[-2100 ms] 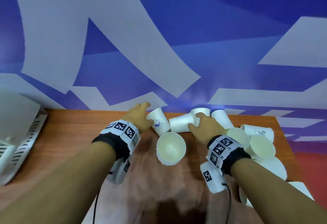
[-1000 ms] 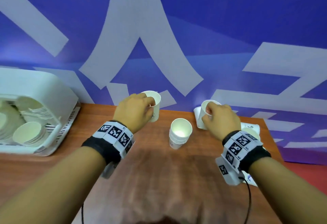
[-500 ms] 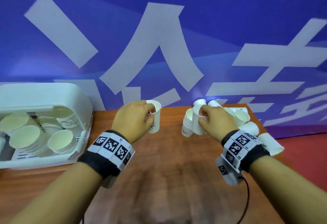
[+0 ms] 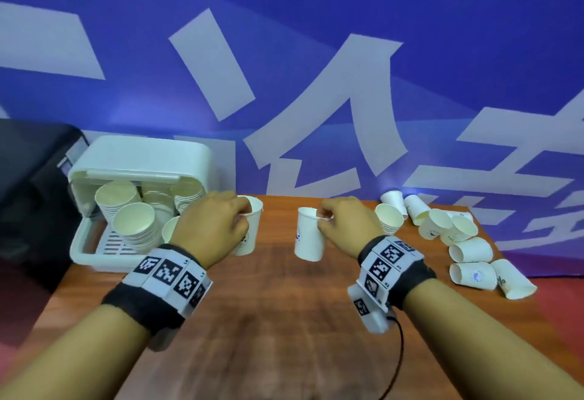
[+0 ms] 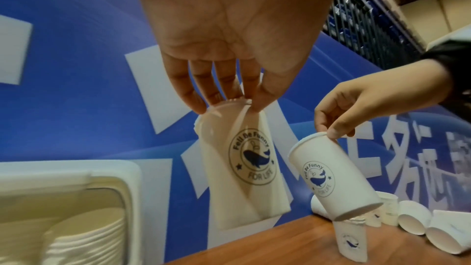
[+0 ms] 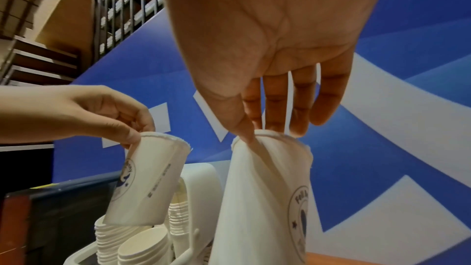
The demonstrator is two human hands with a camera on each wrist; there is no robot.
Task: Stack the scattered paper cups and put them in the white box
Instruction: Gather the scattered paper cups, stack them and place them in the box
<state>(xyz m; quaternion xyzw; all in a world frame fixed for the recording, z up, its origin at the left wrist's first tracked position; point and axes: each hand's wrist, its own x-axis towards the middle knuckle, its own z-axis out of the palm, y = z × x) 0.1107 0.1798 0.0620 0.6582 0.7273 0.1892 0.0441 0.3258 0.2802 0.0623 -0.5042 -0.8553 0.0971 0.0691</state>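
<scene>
My left hand [image 4: 244, 213] pinches the rim of a white paper cup [image 4: 248, 235] with a whale logo, held above the table just right of the white box [image 4: 94, 251]. My right hand [image 4: 323, 215] pinches the rim of a second cup [image 4: 309, 237] over the middle of the table. In the left wrist view the left hand [image 5: 229, 105] grips its cup [image 5: 244, 168]; the right hand's cup [image 5: 331, 178] hangs tilted beside it. In the right wrist view the right hand [image 6: 267, 129] holds its cup [image 6: 262, 198]. A short cup stack [image 4: 390, 221] stands behind my right hand.
The open white box holds several stacks of cups [image 4: 134, 229] under its raised lid [image 4: 142, 154]. Several loose cups [image 4: 471, 249] lie on their sides at the table's right end, near its edge. A blue and white banner [image 4: 316, 67] runs behind the wooden table [image 4: 278, 320].
Both hands have carried their cups leftward, away from the standing stack and the loose cups. The view has swung left, bringing more of the white box into sight.
</scene>
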